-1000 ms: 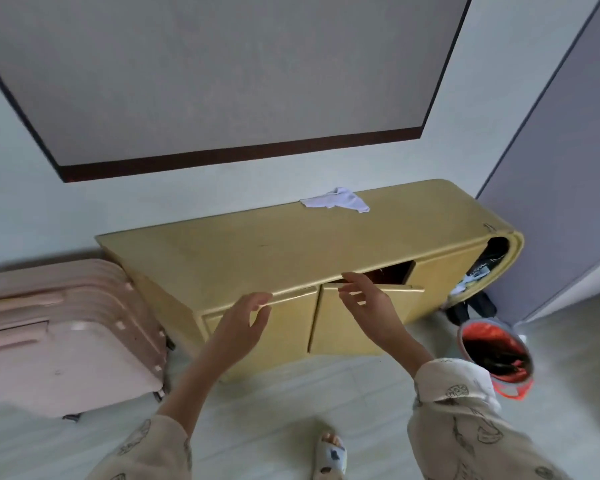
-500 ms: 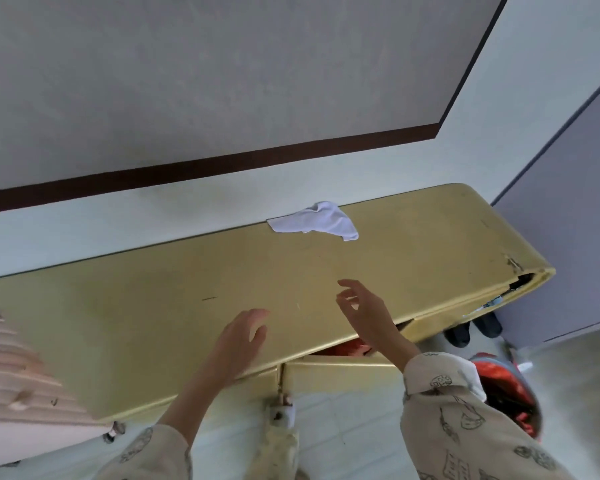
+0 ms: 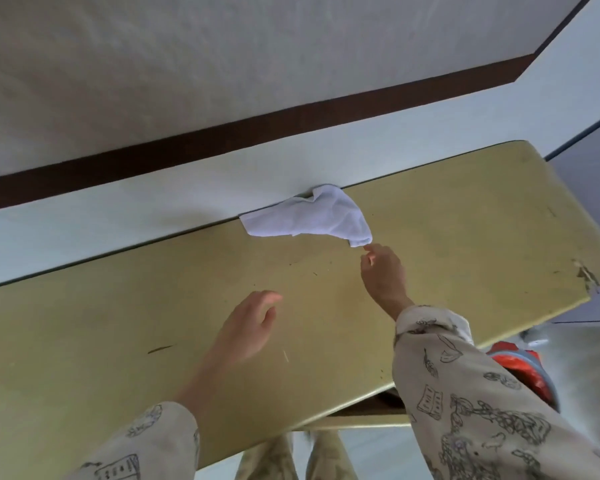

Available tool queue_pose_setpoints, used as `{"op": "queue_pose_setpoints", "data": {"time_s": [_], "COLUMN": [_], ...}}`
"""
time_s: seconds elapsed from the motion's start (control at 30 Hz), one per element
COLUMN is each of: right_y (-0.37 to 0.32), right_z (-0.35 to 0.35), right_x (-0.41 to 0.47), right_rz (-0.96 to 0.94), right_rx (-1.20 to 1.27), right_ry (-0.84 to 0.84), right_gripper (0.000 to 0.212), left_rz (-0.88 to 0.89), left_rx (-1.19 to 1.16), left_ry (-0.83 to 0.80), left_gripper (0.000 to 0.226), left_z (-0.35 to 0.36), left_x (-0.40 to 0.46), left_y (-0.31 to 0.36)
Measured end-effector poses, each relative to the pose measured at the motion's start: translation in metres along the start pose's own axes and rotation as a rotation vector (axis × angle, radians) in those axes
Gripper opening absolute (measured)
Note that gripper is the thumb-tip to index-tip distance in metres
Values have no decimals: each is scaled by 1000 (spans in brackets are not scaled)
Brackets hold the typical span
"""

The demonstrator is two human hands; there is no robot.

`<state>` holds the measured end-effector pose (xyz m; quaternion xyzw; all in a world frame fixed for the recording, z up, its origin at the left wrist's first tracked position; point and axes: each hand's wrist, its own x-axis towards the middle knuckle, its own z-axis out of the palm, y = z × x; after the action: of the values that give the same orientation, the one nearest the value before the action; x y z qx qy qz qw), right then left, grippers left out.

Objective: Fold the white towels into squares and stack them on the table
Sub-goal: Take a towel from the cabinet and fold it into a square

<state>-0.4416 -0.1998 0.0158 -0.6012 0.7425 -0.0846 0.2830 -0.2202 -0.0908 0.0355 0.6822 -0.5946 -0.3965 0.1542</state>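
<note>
Head view, looking down on a yellow desk (image 3: 125, 327) whose top runs from the lower left to the upper right of the frame. A single white towel (image 3: 312, 216) lies crumpled, not folded, at the desk's far edge, just above centre frame, its upper part resting against the pale wall (image 3: 118, 216). One corner of the cloth tapers down and to the right into a point.

The right hand (image 3: 383, 278) reaches up from the lower right of the frame. Its fingers (image 3: 371, 249) are loosely curved and apart, holding nothing; the foremost fingertip sits just below and beside the towel's pointed lower-right corner. Whether it touches the cloth cannot be told.

The left hand (image 3: 248, 327) is at centre frame, well apart from the towel, below and to its left. Its fingers are relaxed and slightly spread, gripping nothing, over the bare desk top.

Both forearms wear cream sleeves (image 3: 465, 393) printed with dark line drawings. A dark brown band (image 3: 222, 140) crosses the wall above the towel. At the lower right, beyond the desk's edge, a red and orange object (image 3: 520, 365) shows partly behind the right sleeve.
</note>
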Motion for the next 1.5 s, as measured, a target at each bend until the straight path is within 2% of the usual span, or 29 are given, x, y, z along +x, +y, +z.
{"op": "queue_pose_setpoints", "data": {"time_s": [0.1,0.2,0.3,0.4,0.53,0.7,0.77,0.93,1.0,1.13,1.2,1.27,1.4,1.5], "right_y": [1,4,8,5,-7,-39,-52,-82,-89,-98,-101,-105,-117,-128], "right_z": [3,13,20,17,-10,-84,-119,-190,-209,-233,-240,-242,-241,-242], "right_x": [32,53,62,59,35,20,14,-9,-17,-30,-36,-42,-52,-59], "right_rz": [-23,-1,67,35,-195,-553,-623,-677,-670,-702,-723,-745,-802,-867], "right_rx": [-48,-111,-28,61,213,264,301,304,296,268,240,233,237,194], "right_ry": [43,3,-3,-46,-81,-59,-98,-198,-212,-169,-161,-162,-172,-148], "right_gripper": [34,32,25,19,8,16,21,31,30,24,25,28,28,26], "left_rz": [-45,-82,-95,-103,-62,19,58,214,271,301,297,292,322,310], "left_rx": [-5,-17,-36,-39,-39,-101,-192,-413,-480,-409,-377,-369,-487,-500], "left_ry": [6,29,31,61,113,211,168,-99,-135,-50,-40,-41,-136,-155], "left_gripper": [37,28,27,28,32,41,49,79,74,33,21,19,38,27], "left_z": [6,15,21,18,1,-23,-35,-57,-62,-73,-81,-92,-109,-117], "left_x": [10,15,19,25,36,66,76,78,72,57,48,41,22,11], "left_y": [-1,-2,2,17,55,113,137,182,198,214,213,209,212,216]}}
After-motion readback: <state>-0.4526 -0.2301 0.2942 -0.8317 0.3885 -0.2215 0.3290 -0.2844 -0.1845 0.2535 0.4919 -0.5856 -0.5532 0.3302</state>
